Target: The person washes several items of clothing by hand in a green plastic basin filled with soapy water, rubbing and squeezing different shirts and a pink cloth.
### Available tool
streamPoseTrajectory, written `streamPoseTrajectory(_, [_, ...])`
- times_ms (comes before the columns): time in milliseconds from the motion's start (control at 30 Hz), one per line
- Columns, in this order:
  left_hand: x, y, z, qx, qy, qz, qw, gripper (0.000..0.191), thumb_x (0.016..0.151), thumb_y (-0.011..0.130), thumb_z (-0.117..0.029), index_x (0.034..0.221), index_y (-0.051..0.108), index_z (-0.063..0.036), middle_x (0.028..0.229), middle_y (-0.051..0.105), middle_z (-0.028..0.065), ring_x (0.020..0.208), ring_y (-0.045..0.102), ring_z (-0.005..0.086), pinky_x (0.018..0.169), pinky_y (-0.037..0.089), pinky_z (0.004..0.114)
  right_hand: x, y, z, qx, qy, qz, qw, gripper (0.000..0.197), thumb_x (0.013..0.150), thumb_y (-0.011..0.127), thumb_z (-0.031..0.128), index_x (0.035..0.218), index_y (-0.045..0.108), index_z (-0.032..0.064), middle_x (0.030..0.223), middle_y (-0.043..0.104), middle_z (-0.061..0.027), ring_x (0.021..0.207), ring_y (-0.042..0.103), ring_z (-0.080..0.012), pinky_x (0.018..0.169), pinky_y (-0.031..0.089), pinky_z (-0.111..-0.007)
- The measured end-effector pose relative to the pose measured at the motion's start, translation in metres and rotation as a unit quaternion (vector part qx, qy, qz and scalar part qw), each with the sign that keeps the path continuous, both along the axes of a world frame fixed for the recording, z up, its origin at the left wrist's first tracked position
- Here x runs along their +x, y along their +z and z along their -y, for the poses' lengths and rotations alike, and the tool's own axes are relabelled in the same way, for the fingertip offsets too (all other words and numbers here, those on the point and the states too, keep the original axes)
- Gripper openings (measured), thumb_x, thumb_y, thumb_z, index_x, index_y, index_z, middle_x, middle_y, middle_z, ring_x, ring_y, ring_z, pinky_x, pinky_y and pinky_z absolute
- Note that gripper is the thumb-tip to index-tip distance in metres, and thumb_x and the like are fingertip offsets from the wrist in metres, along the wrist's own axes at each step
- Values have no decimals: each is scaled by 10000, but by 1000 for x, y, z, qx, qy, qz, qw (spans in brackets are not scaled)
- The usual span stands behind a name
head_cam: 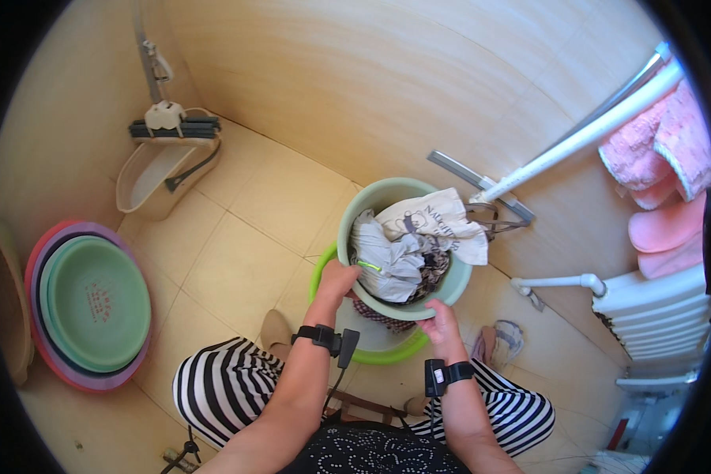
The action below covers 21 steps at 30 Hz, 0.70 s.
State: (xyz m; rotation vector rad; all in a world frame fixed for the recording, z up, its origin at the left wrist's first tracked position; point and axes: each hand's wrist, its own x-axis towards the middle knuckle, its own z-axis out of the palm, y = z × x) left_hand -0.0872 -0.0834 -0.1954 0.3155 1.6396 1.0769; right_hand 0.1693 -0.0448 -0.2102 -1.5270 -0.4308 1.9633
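Note:
My left hand (339, 277) and my right hand (440, 322) grip the rim of a pale green plastic basin (362, 201) from its near side. Inside it are a white tote bag (412, 216) with a printed bear and lettering, a crumpled light grey cloth (385, 269) and a dark patterned cloth (435, 269). The tote's brown straps (492, 222) hang over the far right rim. Partly hidden below is a bright green-rimmed basin (385, 356), with a checked cloth (385, 319) in it. Whether the two basins touch, I cannot tell.
Stacked basins (103, 296) lean by the left wall. A sponge mop (172, 118) stands over a beige bucket (154, 183) in the corner. On the right are a floor squeegee (480, 183), a white radiator (657, 320) and pink towels (646, 142). A cloth (500, 343) lies on the tiles.

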Motion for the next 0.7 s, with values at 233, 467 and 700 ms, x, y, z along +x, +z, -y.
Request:
streamPoseTrajectory(233, [5, -11, -4, 3, -97, -21, 995, 268, 684, 607, -60, 923, 628, 59, 736, 643, 132, 571, 640, 242, 452, 523, 363, 14, -14, 60, 17, -90, -26, 995, 173, 809, 620, 78, 962, 538, 79, 878, 572, -65, 799, 588, -195, 669, 540, -348])
streamPoseTrajectory(467, [48, -29, 15, 9, -41, 78, 996, 254, 679, 607, -33, 916, 608, 59, 748, 622, 120, 588, 635, 254, 461, 525, 370, 52, 40, 41, 79, -86, 22, 993, 289, 835, 633, 222, 1071, 555, 74, 983, 611, -60, 853, 607, -180, 740, 504, -317])
streamPoseTrajectory(700, [2, -73, 51, 53, 74, 167, 982, 405, 699, 559, -2, 1099, 539, 53, 962, 608, 132, 816, 633, 282, 704, 551, 402, 6, 34, 46, 243, 88, 165, 952, 225, 783, 596, 111, 968, 583, -17, 879, 607, -57, 780, 554, -146, 699, 460, -290])
